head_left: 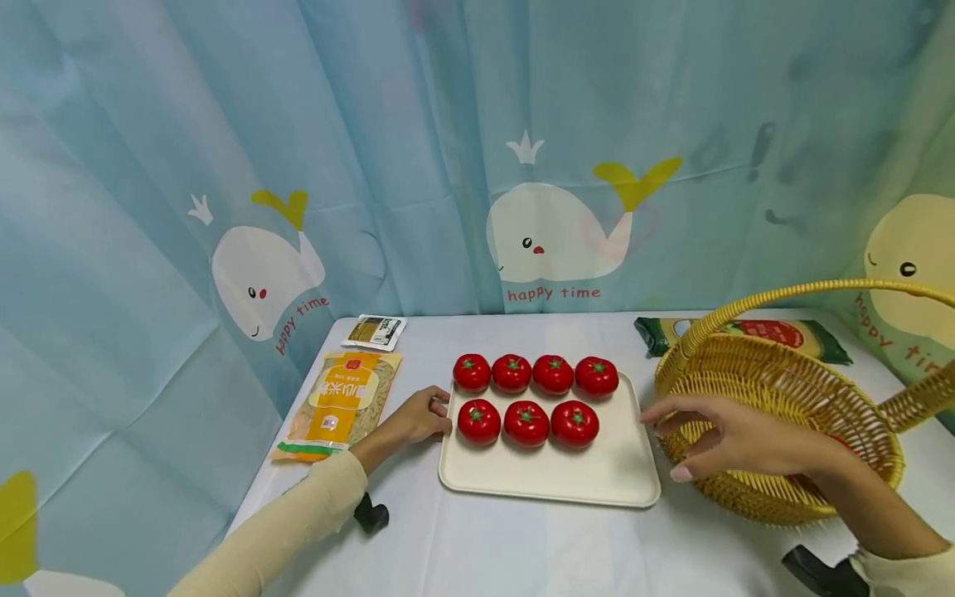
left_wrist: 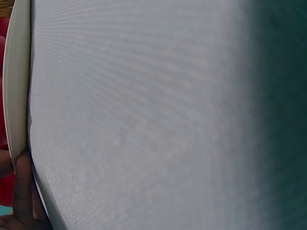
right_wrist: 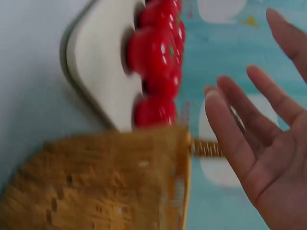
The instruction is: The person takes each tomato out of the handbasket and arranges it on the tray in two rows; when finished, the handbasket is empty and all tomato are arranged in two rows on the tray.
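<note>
Right hand (head_left: 727,435), lower right of frame, fingers spread wide and empty, hovers between basket (head_left: 783,390) and tray (head_left: 552,481). Left hand (head_left: 418,419) pinches the tray's left rim. Tomatoes (head_left: 525,423) sit left of right hand, mid-frame, rows running left-right.

"happy time" stands on the whale curtain (head_left: 552,249).

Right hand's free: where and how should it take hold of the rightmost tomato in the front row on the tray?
Probably from above: pinch the front-right tomato across its round sides, front and right. A neighbour touches its left; the tray lies bare in front. The right hand hovers open nearby, over the basket rim.
</note>
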`<act>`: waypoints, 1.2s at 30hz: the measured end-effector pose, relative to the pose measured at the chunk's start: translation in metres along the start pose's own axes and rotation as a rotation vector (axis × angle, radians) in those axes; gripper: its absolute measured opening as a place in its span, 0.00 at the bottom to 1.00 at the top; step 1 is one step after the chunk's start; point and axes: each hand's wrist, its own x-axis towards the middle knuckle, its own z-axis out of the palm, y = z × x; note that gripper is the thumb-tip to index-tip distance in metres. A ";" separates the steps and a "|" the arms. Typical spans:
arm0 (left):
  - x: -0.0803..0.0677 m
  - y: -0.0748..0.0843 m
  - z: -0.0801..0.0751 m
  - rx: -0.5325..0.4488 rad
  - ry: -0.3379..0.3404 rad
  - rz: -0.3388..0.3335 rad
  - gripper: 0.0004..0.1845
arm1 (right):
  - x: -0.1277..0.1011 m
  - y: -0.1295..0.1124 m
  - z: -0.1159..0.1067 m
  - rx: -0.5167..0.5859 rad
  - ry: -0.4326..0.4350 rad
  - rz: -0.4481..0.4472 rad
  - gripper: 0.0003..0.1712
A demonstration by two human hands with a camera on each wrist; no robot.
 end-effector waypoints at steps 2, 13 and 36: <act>0.000 0.000 0.000 0.004 -0.002 0.000 0.26 | -0.010 0.004 -0.009 0.006 -0.010 -0.002 0.29; 0.001 -0.002 0.000 0.010 0.001 -0.001 0.26 | -0.056 0.044 -0.063 -0.302 0.135 0.173 0.31; 0.001 0.000 0.000 0.004 -0.006 -0.009 0.26 | -0.078 0.086 -0.087 -0.089 -0.095 0.671 0.56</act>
